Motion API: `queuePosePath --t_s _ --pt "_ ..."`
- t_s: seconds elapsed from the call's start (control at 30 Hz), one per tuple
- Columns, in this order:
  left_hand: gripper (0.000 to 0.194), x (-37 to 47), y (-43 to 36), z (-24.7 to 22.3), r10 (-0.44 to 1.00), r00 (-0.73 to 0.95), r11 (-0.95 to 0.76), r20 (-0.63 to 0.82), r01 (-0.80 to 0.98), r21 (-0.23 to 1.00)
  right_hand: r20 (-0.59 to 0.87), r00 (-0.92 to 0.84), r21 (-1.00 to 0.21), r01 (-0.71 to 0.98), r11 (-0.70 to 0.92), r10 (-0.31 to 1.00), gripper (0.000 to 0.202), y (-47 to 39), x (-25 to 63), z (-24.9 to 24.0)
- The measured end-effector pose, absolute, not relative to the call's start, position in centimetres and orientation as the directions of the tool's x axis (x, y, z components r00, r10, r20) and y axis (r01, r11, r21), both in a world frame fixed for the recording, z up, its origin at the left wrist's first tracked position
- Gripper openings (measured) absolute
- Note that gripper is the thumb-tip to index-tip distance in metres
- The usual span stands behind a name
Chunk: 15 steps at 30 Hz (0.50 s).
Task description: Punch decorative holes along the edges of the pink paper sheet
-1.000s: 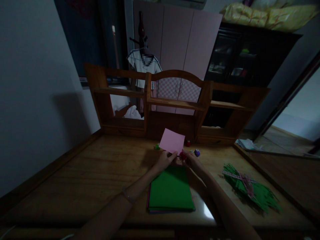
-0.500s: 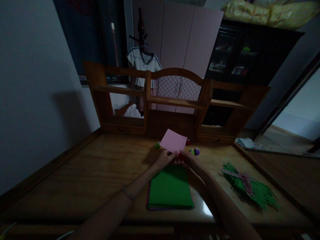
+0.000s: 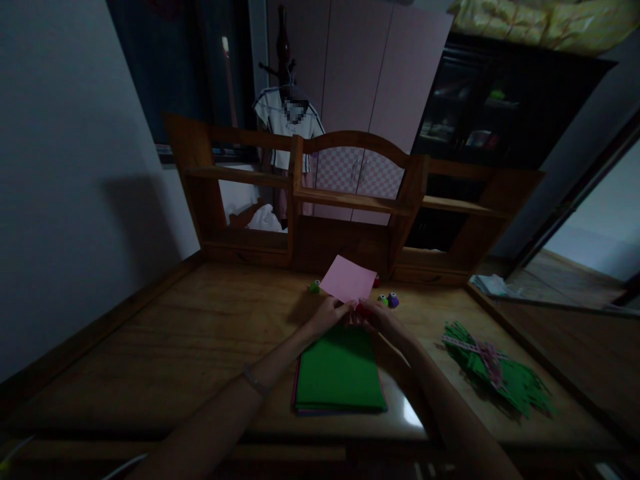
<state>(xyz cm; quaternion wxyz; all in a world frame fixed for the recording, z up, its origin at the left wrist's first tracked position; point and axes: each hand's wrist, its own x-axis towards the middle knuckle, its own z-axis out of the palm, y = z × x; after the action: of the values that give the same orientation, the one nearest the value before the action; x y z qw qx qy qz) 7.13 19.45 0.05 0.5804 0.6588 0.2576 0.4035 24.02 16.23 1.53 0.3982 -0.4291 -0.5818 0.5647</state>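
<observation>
1. Nearest, just below both hands: stack of green paper [image 3: 339, 368] lying flat on the wooden tabletop [image 3: 200, 333].
2. Left hand [image 3: 327, 315] pinching the near edge of a pink paper sheet [image 3: 349, 279], tilted up.
3. Right hand [image 3: 379, 316] close beside, fingers closed on a small red paper punch [image 3: 363, 309] at that edge.
4. Well right of the hands: bundle of green paper strips [image 3: 495, 370].
5. Just beyond: green punch [image 3: 314, 287], purple punch [image 3: 393, 300], then a wooden shelf [image 3: 350, 200].

A pale pink paper sheet [image 3: 349, 279] stands above a green sheet stack [image 3: 339, 368] with pink-purple edges on the brown wood-grain bench [image 3: 190, 340], near small green [image 3: 314, 287], red [image 3: 363, 309] and purple [image 3: 393, 301] punches and green strips [image 3: 500, 377] tied with a pink patterned ribbon [image 3: 484, 352].
</observation>
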Motion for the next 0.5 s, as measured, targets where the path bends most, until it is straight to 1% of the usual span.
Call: queuePosePath --t_s 0.1,0.2,0.37,0.5 --pt "0.043 7.14 19.46 -0.01 0.81 0.533 -0.204 0.245 -0.137 0.969 -0.008 -0.336 -0.998 0.058 0.012 0.942 0.052 16.29 24.17 1.45" --pt "0.043 7.1 19.31 0.23 0.794 0.554 -0.215 0.252 -0.132 0.968 -0.029 -0.339 -0.998 0.069 -0.006 0.94 0.049 16.28 24.26 1.43" --pt "0.046 7.03 19.11 0.6 0.804 0.552 -0.198 0.221 -0.101 0.975 -0.019 -0.347 -0.998 0.069 0.005 0.938 0.048 16.09 24.23 1.64" --pt "0.044 7.04 19.07 0.6 0.803 0.559 -0.177 0.207 -0.108 0.978 0.0 -0.357 -0.998 0.064 0.024 0.934 0.045 15.51 24.11 2.16"
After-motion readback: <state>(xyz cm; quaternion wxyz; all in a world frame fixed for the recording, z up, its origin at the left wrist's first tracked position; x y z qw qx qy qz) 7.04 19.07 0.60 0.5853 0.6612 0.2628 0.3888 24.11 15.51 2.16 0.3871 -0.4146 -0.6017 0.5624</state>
